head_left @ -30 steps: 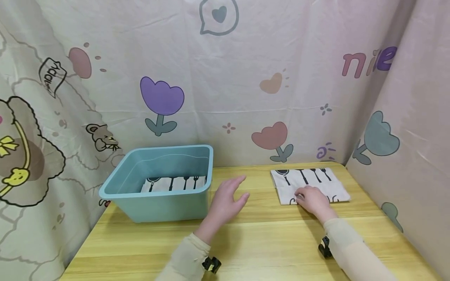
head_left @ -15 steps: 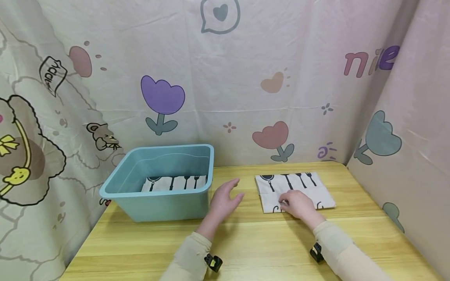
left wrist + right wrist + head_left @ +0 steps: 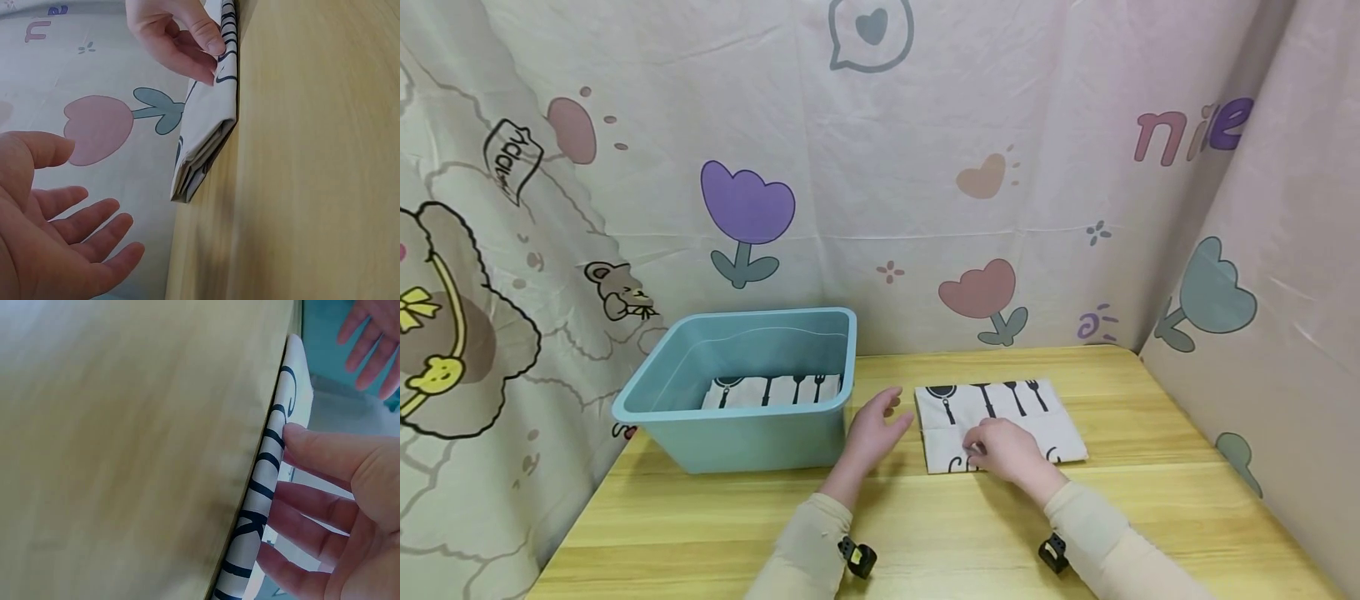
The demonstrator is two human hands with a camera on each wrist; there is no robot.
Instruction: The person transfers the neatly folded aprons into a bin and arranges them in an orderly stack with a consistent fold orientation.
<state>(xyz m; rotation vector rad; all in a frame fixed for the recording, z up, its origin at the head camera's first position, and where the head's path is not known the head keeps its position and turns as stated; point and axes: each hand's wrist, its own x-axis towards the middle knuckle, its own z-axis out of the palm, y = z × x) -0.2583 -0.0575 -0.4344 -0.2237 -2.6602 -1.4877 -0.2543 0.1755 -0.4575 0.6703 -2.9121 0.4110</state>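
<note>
A folded white cloth [image 3: 1033,421] printed with black cutlery and lettering lies on the wooden table, right of the tub. The right hand [image 3: 1003,450] is over its front part, thumb and bent fingertips pressing on top. In the right wrist view the fingers [image 3: 312,519] are spread along the cloth, thumb at the lettered edge. The left hand [image 3: 872,433] hovers between tub and cloth, palm turned to the cloth, fingers loosely spread around nothing. In the left wrist view the layered end of the folded cloth [image 3: 203,144] faces the left hand [image 3: 69,231].
A blue-green plastic tub [image 3: 760,442] stands on the left of the table [image 3: 925,533], with a similar printed cloth [image 3: 782,392] inside. A patterned curtain [image 3: 880,167] hangs behind and at both sides.
The right hand and the folded cloth have slid left and slightly toward the person, nearer the left hand. The left hand has shifted only slightly; the tub stays put.
</note>
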